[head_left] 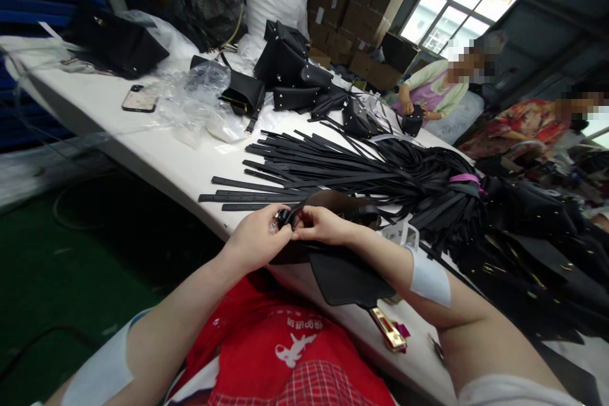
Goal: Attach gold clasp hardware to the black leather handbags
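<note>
In the head view, a black handbag [349,276] lies partly over the near table edge, its flap hanging down toward my lap. A gold clasp [390,332] dangles at the flap's lower end. My left hand [257,235] pinches a small black strap end [284,218] with a shiny metal fitting at the bag's left side. Close beside it, my right hand [323,226] has its thumb and fingers pressed together on the same part of the bag. My fingers hide much of the strap and fitting.
Loose black straps [304,171], tied with a pink band [464,179], fan across the white table [157,146]. Finished-looking black bags [285,57], clear plastic [200,98] and a phone [139,99] lie farther back. Two people sit at the right; black pieces [528,266] pile up nearer.
</note>
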The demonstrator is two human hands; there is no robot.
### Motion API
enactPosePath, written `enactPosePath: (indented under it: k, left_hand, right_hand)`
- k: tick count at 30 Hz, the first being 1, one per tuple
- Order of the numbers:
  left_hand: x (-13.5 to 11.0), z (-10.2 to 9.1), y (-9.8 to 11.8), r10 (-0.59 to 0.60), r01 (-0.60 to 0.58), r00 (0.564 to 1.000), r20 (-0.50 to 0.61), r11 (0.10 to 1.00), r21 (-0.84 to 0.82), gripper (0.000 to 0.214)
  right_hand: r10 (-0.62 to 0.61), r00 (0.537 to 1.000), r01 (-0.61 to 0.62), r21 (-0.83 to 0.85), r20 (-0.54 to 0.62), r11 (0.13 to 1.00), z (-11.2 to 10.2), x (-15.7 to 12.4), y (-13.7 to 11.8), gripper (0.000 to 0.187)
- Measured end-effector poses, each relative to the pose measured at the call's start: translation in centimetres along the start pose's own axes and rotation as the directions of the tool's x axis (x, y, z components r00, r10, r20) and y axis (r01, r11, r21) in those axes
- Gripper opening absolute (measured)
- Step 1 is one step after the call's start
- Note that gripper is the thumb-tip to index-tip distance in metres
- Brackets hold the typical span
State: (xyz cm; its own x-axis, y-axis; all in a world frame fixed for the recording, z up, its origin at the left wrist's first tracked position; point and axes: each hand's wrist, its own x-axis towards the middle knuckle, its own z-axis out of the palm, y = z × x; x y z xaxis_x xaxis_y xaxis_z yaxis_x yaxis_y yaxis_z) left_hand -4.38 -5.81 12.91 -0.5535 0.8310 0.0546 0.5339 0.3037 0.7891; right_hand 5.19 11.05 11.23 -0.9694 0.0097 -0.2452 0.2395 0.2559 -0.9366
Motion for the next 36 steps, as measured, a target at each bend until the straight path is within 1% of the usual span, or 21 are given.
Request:
enactPosePath:
  k: [3, 5, 7, 11, 13, 15, 17, 19, 20, 21, 23, 25, 26, 28, 30, 32, 33, 34, 36]
  left_hand:
    - [0.0, 0.1, 0.0, -0.012, 0.012, 1.0, -0.012, 1.0, 0.017, 0.035]
    - [0.1, 0.1, 0.0, -0.02, 0.02, 1.0, -0.02, 1.0, 0.023, 0.034]
    - [0.4, 0.0, 0.0, -0.031, 0.032, 0.999, -0.033, 0.999, 0.028, 0.03]
    - [1.0, -0.5, -0.4, -0.093, 0.099, 0.991, -0.095, 0.993, 0.065, 0.027]
    - [1.1, -0.6, -0.7, -0.102, 0.109, 0.99, -0.098, 0.991, 0.073, 0.026]
    - [1.1, -0.6, -0.8, -0.095, 0.101, 0.992, -0.088, 0.992, 0.071, 0.026]
    - [1.0, -0.4, -0.8, -0.089, 0.095, 0.992, -0.09, 0.993, 0.069, 0.029]
    - [0.9, -0.2, -0.9, -0.088, 0.095, 0.991, -0.097, 0.993, 0.071, 0.031]
    - [0.9, -0.2, -0.9, -0.087, 0.095, 0.991, -0.099, 0.993, 0.075, 0.032]
    - [0.9, -0.1, -1.0, -0.088, 0.096, 0.991, -0.098, 0.992, 0.078, 0.033]
    - [1.0, 0.0, -1.0, -0.091, 0.099, 0.991, -0.098, 0.991, 0.084, 0.033]
    - [1.1, 0.0, -0.9, -0.094, 0.103, 0.99, -0.101, 0.991, 0.089, 0.034]
    - [1.1, 0.0, -0.8, -0.096, 0.105, 0.99, -0.102, 0.99, 0.092, 0.033]
    - [1.0, 0.1, -0.6, -0.091, 0.1, 0.992, -0.091, 0.99, 0.098, 0.032]
    - [1.0, 0.3, -0.4, -0.073, 0.08, 0.995, -0.069, 0.991, 0.103, 0.029]
    - [0.9, 0.5, -0.4, -0.059, 0.065, 0.996, -0.064, 0.993, 0.097, 0.028]
    - [1.0, 0.5, -0.5, -0.06, 0.067, 0.995, -0.074, 0.994, 0.09, 0.027]
    - [1.0, 0.5, -0.7, -0.067, 0.074, 0.994, -0.092, 0.994, 0.081, 0.027]
    - [1.2, 0.5, -1.1, -0.076, 0.083, 0.989, -0.125, 0.995, 0.06, 0.028]
  right_hand:
    - [0.071, 0.989, -0.064, -0.056, 0.132, 0.996, -0.8, -0.4, -0.8, 0.046]
    - [0.1, 0.978, -0.09, -0.061, 0.183, 0.994, -1.5, -0.7, -1.3, 0.047]
    - [0.078, 0.981, -0.072, -0.044, 0.176, 0.996, -2.3, -0.9, -1.6, 0.048]
    - [0.018, 0.997, -0.016, -0.033, 0.072, 0.999, -3.6, -0.9, -1.6, 0.048]
    - [-0.007, 0.999, 0.012, -0.095, 0.054, 0.995, -4.1, -0.8, -1.6, 0.047]
    - [-0.057, 0.995, 0.073, -0.224, 0.076, 0.972, -4.4, -0.5, -1.8, 0.042]
    - [-0.086, 0.991, 0.117, -0.37, 0.1, 0.922, -4.4, -0.2, -2.3, 0.036]
    - [-0.058, 0.994, 0.098, -0.519, 0.093, 0.849, -4.0, 0.1, -3.1, 0.03]
    - [-0.032, 0.996, 0.076, -0.601, 0.083, 0.796, -3.7, 0.2, -3.6, 0.027]
    - [-0.006, 0.997, 0.053, -0.685, 0.071, 0.726, -3.3, 0.4, -4.1, 0.024]
    - [0.031, 0.998, 0.023, -0.836, 0.047, 0.549, -2.4, 0.7, -5.3, 0.022]
    - [0.06, 0.998, 0.006, -0.928, 0.03, 0.373, -1.6, 1.0, -6.3, 0.023]
    - [0.076, 0.997, 0.005, -0.952, 0.029, 0.306, -1.2, 1.1, -6.7, 0.024]
    - [0.135, 0.989, 0.024, -0.975, 0.055, 0.222, -0.6, 1.2, -7.2, 0.026]
    - [0.204, 0.975, 0.051, -0.982, 0.088, 0.182, -0.1, 1.2, -7.5, 0.027]
    - [0.248, 0.964, 0.051, -0.984, 0.093, 0.173, 0.1, 1.0, -7.6, 0.027]
    - [0.232, 0.969, 0.041, -0.982, 0.084, 0.183, 0.0, 0.8, -7.6, 0.028]
    - [0.18, 0.981, 0.035, -0.978, 0.074, 0.207, -0.2, 0.6, -7.6, 0.03]
    - [0.005, 0.997, 0.072, -0.951, 0.077, 0.3, -0.8, 0.2, -7.5, 0.037]
